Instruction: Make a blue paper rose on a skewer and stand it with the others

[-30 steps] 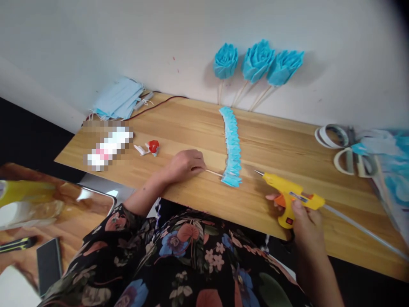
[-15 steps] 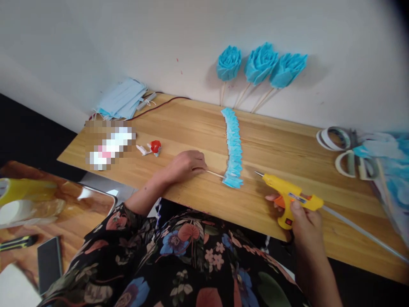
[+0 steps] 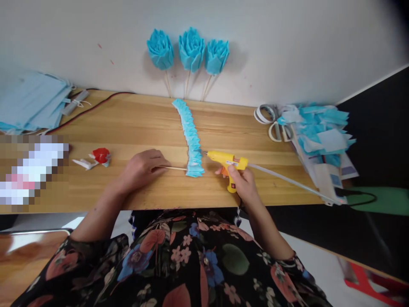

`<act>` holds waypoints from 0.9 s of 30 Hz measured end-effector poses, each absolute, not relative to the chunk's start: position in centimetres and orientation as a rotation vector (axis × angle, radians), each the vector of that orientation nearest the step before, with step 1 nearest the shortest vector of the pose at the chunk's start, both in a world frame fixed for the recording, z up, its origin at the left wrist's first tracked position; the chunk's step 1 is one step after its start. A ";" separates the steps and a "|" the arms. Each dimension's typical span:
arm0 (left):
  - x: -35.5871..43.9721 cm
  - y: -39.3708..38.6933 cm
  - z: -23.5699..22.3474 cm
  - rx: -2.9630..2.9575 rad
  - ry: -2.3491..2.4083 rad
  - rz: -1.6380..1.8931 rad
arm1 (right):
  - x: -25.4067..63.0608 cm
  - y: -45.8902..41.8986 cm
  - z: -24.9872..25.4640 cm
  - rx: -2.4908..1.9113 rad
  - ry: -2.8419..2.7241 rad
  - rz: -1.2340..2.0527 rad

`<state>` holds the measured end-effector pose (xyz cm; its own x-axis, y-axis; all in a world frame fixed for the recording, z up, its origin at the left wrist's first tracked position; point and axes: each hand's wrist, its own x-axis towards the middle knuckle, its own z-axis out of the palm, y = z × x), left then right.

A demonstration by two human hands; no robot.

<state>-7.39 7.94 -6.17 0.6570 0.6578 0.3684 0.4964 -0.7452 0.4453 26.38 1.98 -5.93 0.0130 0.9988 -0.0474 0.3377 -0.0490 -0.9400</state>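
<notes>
Pinched in my left hand (image 3: 145,168) is a thin wooden stick (image 3: 175,168), whose far end meets the lower end of a pleated blue strip (image 3: 191,138). The strip lies lengthwise across the table, curving slightly. My right hand (image 3: 241,181) grips a yellow glue gun (image 3: 223,160), a finger at its orange trigger. Its metal nozzle points left, close to the strip's right edge; whether it touches I cannot tell. A long translucent glue stick (image 3: 287,181) sticks out behind the gun.
Blue fabric roses (image 3: 191,49) on sticks lean against the wall. Face masks (image 3: 35,102) are stacked at left, near a red scrap (image 3: 101,156). At right are a tape roll (image 3: 265,114), white-handled scissors (image 3: 279,132) and pleated blue pieces (image 3: 326,128). A cord (image 3: 102,102) runs along the back left.
The view has swung right, showing more of the right side. The glue gun has moved left, its nozzle now closer to the strip. My left hand still holds the stick.
</notes>
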 end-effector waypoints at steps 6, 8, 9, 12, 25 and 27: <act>-7.5 7.9 -6.3 2.538 0.967 0.711 | 25.3 2.4 -5.6 -1.487 -1.465 1.112; -7.5 7.8 -6.2 2.540 0.974 0.698 | 25.2 2.6 -5.7 -1.496 -1.464 1.105; -7.4 7.8 -6.1 2.542 0.975 0.688 | 25.2 2.6 -5.7 -1.497 -1.471 1.097; -7.3 7.8 -5.8 2.544 0.968 0.669 | 25.3 2.7 -6.0 -1.489 -1.503 1.087; -7.2 7.7 -5.5 2.589 0.947 0.650 | 25.0 2.7 -5.8 -1.465 -1.664 1.009; -7.2 7.7 -5.6 2.586 0.951 0.648 | 25.0 2.7 -5.8 -1.471 -1.674 1.000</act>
